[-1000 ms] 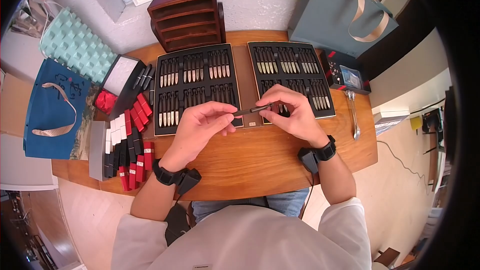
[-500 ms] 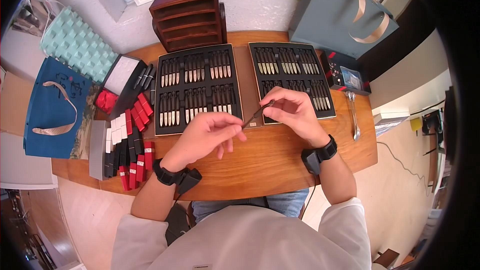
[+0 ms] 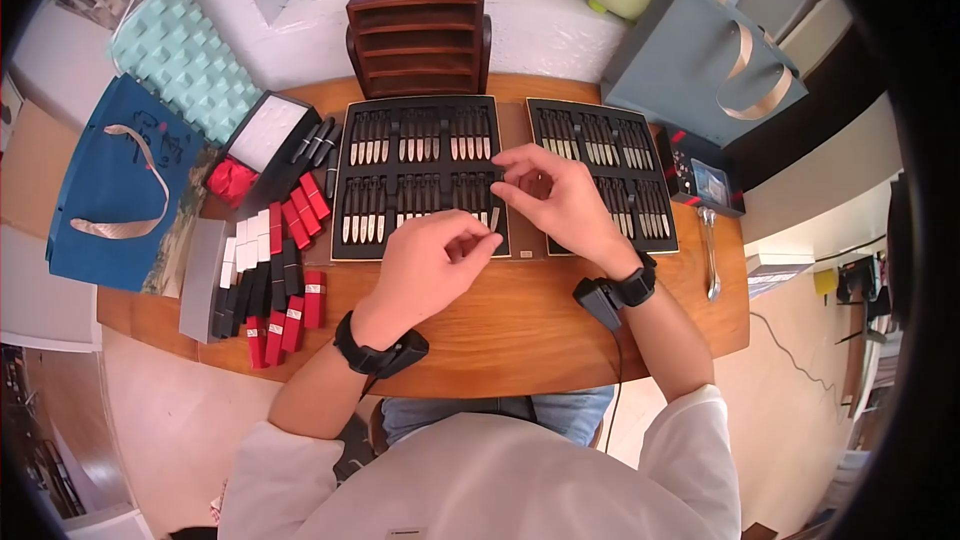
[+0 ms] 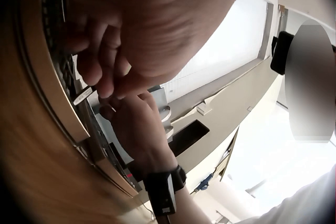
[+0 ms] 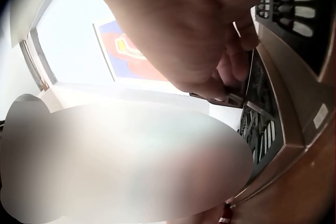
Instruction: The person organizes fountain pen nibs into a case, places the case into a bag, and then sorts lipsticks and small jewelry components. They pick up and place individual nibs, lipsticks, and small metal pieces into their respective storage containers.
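In the head view, my left hand has thumb and forefinger together at the left case's front right corner. A slim dark item with a silver end shows at these fingertips; most of it is hidden. That silver end also shows beside the fingers in the left wrist view. My right hand hovers at the right edge of the left case, thumb and forefinger apart, nothing visible between them. Both cases, the left and the right case, hold rows of similar slim items.
Red, white and black small boxes lie left of the cases beside a blue bag. Behind stands a wooden shelf. A grey bag, a black box and metal tongs are at the right.
Both hands have moved relative to the cases, the right one leftward to the left case's edge. Its thumb and forefinger, pinching the slim item before, are now apart. The head view has shifted.
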The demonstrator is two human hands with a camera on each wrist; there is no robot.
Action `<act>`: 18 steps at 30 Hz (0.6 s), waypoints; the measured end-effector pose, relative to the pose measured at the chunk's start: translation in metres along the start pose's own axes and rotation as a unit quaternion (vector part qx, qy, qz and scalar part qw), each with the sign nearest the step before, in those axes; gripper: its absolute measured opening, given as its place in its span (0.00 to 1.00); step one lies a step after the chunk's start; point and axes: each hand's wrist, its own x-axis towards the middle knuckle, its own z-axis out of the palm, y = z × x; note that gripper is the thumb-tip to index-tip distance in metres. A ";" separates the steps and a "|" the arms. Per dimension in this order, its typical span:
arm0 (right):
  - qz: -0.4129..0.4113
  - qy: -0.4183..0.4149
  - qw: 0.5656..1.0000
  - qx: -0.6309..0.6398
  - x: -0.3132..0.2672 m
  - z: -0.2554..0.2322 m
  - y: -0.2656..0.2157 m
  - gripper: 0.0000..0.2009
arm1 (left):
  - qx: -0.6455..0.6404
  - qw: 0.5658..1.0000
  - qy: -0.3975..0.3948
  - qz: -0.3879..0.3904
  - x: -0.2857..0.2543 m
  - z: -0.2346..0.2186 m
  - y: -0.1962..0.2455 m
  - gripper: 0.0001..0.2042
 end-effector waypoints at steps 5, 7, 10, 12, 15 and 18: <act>0.004 -0.007 0.997 -0.073 0.011 0.009 0.009 0.16 | 0.131 0.979 -0.002 0.155 0.000 0.002 -0.002 0.08; 0.001 -0.011 0.996 -0.091 0.011 0.012 0.010 0.15 | 0.161 0.971 0.002 0.175 -0.001 0.005 -0.006 0.09; -0.020 0.010 0.992 -0.121 0.009 0.015 0.012 0.14 | 0.185 0.970 -0.022 0.154 -0.006 0.002 -0.010 0.10; -0.028 0.003 0.992 -0.120 0.010 0.016 0.016 0.13 | 0.172 0.972 -0.037 0.159 -0.004 0.002 -0.010 0.11; -0.042 0.008 0.976 -0.212 0.007 0.018 0.019 0.11 | 0.177 0.972 -0.034 0.153 -0.004 0.003 -0.011 0.12; -0.123 0.041 0.942 -0.310 0.003 0.023 0.014 0.07 | 0.186 0.971 -0.036 0.145 -0.004 0.004 -0.009 0.12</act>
